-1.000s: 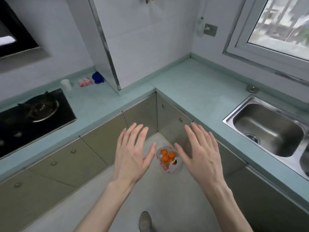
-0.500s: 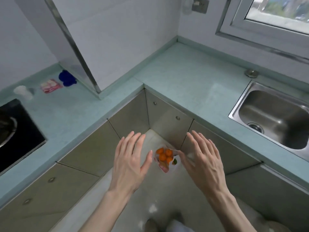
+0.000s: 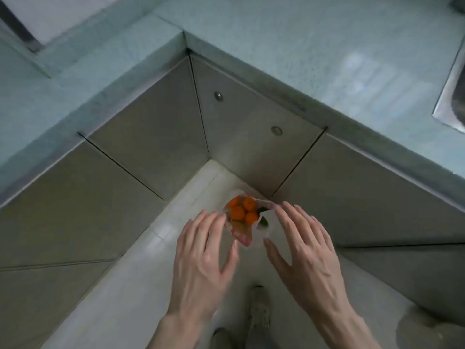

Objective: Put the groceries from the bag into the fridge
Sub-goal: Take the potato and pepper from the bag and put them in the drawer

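Translucent plastic bag (image 3: pixel 242 229) standing open on the pale floor (image 3: pixel 141 280) in the far corner where two runs of grey-brown cabinet doors (image 3: pixel 141 157) meet; round orange fruits (image 3: pixel 241 210) fill its mouth, with a green item just right of them. Left hand (image 3: pixel 201 260) and right hand (image 3: pixel 305 253) hover on either side of the bag, palms down, fingers straight and slightly spread, gripping nothing. Pale green countertop (image 3: pixel 289 44) wraps the corner above; a steel sink (image 3: pixel 453 96) edge shows far right.

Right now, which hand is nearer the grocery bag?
Left, marginally. Left hand has fingertips at the grocery bag's left edge; right hand hovers just off its right side. Both open.
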Available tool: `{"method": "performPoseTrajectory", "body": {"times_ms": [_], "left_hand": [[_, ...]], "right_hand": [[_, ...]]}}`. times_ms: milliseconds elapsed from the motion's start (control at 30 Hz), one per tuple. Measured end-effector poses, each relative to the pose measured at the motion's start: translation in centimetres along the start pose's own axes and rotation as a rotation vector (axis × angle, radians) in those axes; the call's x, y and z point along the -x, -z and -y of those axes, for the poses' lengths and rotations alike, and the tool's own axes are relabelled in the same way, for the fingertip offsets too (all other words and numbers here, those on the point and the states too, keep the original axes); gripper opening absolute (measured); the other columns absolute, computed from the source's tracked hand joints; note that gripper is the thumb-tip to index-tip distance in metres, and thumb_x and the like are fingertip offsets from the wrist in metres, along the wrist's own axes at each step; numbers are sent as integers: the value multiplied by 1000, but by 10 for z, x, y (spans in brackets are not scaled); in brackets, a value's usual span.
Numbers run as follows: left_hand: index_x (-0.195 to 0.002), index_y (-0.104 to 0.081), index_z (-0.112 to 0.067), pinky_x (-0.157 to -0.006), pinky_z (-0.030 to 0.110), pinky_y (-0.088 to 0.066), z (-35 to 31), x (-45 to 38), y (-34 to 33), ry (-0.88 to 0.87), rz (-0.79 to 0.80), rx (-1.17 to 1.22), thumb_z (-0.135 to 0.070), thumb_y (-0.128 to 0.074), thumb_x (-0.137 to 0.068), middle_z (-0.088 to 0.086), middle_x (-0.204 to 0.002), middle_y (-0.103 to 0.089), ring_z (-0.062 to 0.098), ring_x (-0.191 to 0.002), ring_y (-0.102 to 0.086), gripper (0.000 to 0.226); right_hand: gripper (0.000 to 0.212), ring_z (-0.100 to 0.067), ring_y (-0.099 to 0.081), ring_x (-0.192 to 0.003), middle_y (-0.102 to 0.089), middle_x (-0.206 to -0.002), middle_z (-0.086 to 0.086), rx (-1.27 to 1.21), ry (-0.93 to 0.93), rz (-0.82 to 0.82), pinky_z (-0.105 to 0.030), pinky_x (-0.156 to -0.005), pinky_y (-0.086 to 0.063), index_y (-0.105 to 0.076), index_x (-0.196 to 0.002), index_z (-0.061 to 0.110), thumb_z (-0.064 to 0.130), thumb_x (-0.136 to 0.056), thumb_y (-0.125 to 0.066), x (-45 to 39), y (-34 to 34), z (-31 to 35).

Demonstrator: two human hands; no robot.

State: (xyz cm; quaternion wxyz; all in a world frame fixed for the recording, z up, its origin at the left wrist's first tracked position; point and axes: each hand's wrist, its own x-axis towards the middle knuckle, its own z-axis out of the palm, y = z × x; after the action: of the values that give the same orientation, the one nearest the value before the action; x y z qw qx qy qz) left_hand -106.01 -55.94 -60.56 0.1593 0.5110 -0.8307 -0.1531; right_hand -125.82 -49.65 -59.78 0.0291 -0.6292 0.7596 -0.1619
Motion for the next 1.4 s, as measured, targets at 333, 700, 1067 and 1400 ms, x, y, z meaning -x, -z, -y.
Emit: {"method": "performPoseTrajectory", "body": {"times_ms": [333,700,1067,1400], "left_hand": [[-138,-60,-10,-114,49,-42,80,2,-191,-21,7,50,-40,-51,-100,6,-139,-62,24,-139,-50,49],[-135,-61,-22,-111,38,-39,125,-43,-347,-54,20,13,-52,-49,-100,-1,-135,-67,23,-125,-64,47],[-136,-58,-24,-113,40,-44,158,-77,-448,-82,138,-6,-58,-45,-98,-4,-136,-64,20,-126,-62,53],[-147,-41,-29,-120,33,-30,182,-76,-478,-85,307,-175,-43,-50,-101,-6,-154,-41,17,-143,-37,48]], "right_hand": [[63,-23,-49,-142,-52,-155,-2,-42,20,57,-43,-115,-43,-47,-154,17,50,-102,-54,7,-183,-59],[55,-18,-56,-133,-58,-146,2,-90,67,36,-38,-113,-44,-55,-143,21,58,-106,-38,-27,-335,-125],[46,-21,-68,-113,-71,-125,0,-81,102,105,-40,-98,-55,-67,-122,22,52,-102,-38,-52,-435,-163],[35,-17,-62,-122,-60,-143,5,123,-11,439,-32,-107,-49,-53,-139,30,41,-108,-39,-45,-479,-191]]}}
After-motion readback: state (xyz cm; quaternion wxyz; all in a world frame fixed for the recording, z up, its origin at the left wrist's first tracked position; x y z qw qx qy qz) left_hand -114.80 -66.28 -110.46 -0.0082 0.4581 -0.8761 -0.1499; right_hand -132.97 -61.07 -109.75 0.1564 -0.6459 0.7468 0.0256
